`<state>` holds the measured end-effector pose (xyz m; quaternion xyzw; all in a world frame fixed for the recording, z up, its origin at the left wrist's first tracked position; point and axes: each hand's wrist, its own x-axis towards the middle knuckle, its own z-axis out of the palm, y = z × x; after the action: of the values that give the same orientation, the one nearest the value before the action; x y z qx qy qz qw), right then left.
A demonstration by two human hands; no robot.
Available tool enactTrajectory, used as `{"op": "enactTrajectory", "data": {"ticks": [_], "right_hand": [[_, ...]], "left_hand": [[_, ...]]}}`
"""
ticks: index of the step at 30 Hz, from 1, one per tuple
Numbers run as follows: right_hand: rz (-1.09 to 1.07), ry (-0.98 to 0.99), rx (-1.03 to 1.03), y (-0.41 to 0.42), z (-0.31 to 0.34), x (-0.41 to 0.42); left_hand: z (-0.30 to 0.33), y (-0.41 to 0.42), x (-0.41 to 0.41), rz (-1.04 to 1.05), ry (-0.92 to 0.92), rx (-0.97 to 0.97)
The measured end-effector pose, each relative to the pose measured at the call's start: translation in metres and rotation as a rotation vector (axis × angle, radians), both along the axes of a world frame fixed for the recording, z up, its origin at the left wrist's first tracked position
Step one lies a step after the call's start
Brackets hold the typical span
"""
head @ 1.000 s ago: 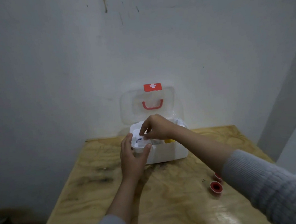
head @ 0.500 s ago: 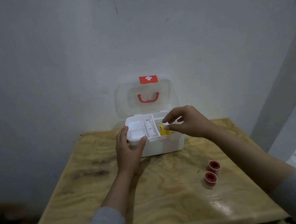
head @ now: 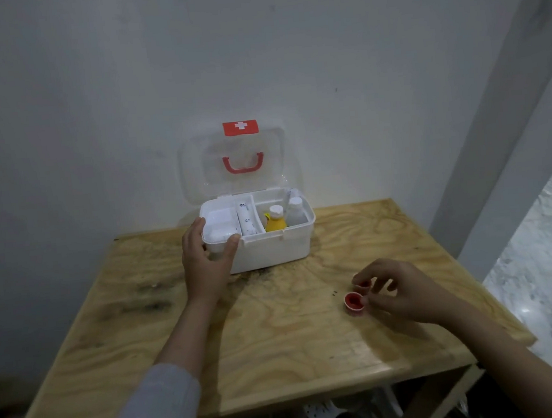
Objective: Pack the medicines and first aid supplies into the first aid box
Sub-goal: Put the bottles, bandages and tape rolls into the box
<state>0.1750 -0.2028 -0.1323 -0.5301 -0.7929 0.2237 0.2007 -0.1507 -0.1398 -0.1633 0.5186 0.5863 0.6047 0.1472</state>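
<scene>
Fingers (head: 379, 268) of the right hand (head: 410, 292) curl, grip unclear, over the two small red rolls (head: 354, 301) left outside the part-filled white plastic first aid box (head: 272, 253), which the left hand (head: 206, 266) clasps.

1 first aid box (head: 274, 254), 1 yellow bottle (head: 275, 223), 1 clear bottle (head: 296, 212), 1 white roll (head: 246, 221), 2 red tape rolls (head: 354, 302) (head: 362, 284) near right, 1 table (head: 281, 343)
</scene>
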Motion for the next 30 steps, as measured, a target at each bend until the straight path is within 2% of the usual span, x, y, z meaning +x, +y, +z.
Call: {"op": "enactTrajectory", "data": {"ticks": [11, 24, 30], "right_hand": [[-0.066, 0.098, 0.058, -0.007, -0.025, -0.003], [-0.053, 0.099, 0.046, -0.005, -0.024, -0.009], [-0.06, 0.212, 0.103, 0.002, -0.003, -0.02]], "left_hand": [[0.002, -0.001, 0.001, -0.002, 0.003, -0.006], [0.001, -0.002, 0.001, 0.0, 0.008, -0.01], [0.003, -0.003, 0.001, -0.012, -0.02, -0.009]]}}
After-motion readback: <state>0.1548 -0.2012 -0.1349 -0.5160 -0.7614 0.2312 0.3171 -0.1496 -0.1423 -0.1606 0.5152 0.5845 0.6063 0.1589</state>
